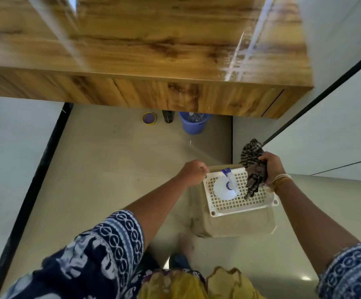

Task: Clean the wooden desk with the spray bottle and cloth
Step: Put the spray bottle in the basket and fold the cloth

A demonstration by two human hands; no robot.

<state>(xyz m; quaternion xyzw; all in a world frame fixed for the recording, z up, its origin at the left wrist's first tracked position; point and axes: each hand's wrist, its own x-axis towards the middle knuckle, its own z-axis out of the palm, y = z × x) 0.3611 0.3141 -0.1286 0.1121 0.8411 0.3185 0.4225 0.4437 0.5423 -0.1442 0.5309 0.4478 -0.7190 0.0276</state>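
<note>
The glossy wooden desk (pixel 153 39) fills the top of the head view. Below it, a white perforated basket (pixel 248 203) hangs above the floor, with a white spray bottle (pixel 223 188) with a blue nozzle lying inside. My left hand (pixel 193 172) grips the basket's left rim corner. My right hand (pixel 271 167) holds a dark striped cloth (pixel 253 167) bunched in its fingers at the basket's right side, the cloth's end dangling over the basket.
Under the desk stand a blue bucket (pixel 193 124), a dark bottle (pixel 167 116) and a small yellow-rimmed tub (pixel 149 118). A beige stool (pixel 235 225) sits beneath the basket. Pale walls with black trim close both sides of the tiled floor.
</note>
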